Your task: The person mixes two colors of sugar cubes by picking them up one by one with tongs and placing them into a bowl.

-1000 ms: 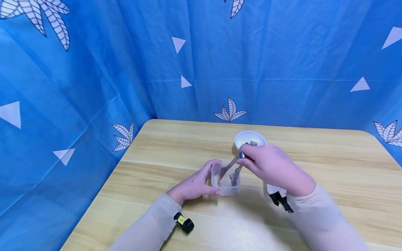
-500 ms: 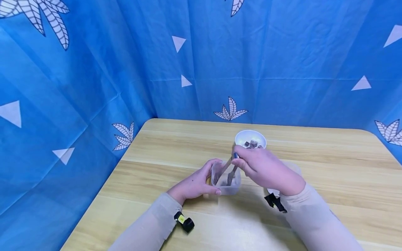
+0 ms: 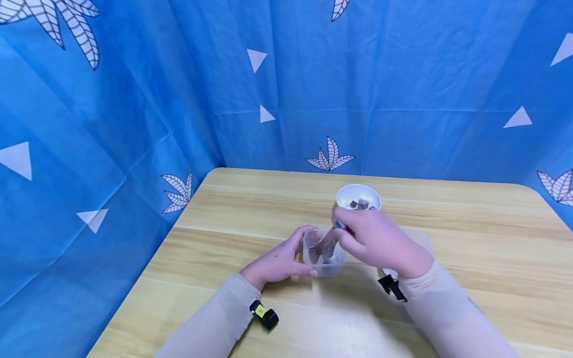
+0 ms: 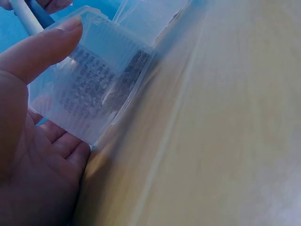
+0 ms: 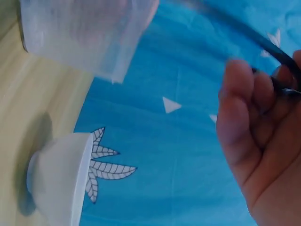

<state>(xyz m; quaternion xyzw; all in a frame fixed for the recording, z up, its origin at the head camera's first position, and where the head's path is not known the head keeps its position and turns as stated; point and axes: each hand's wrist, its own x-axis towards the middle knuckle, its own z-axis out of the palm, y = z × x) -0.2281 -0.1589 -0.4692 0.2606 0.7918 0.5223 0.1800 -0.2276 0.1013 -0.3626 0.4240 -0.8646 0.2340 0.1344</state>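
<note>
My left hand (image 3: pixel 279 261) grips a clear plastic container (image 3: pixel 331 271) from its left side, thumb in front and fingers behind. In the left wrist view, small dark pieces (image 4: pixel 134 70) show through the container's wall. The right hand (image 3: pixel 376 241) holds metal tongs (image 3: pixel 331 238) near their hinged top. Both tong ends reach down into the container, close together; whether anything is between them cannot be made out. Behind the right hand stands a white bowl (image 3: pixel 344 193) with several dark brown cubes (image 3: pixel 363 204) in it. In the right wrist view, the bowl (image 5: pixel 59 174) stands beyond the container.
Partly under the right forearm lies another clear plastic piece (image 3: pixel 421 239), perhaps a second container. Wrist camera mounts (image 3: pixel 266 317) sit on both sleeves. The wooden table (image 3: pixel 250 199) ends at a blue patterned curtain (image 3: pixel 179 99).
My right hand has shifted left with the tongs, uncovering more of the bowl's cubes. The tong ends have drawn closer together inside the container. The left hand holds its place.
</note>
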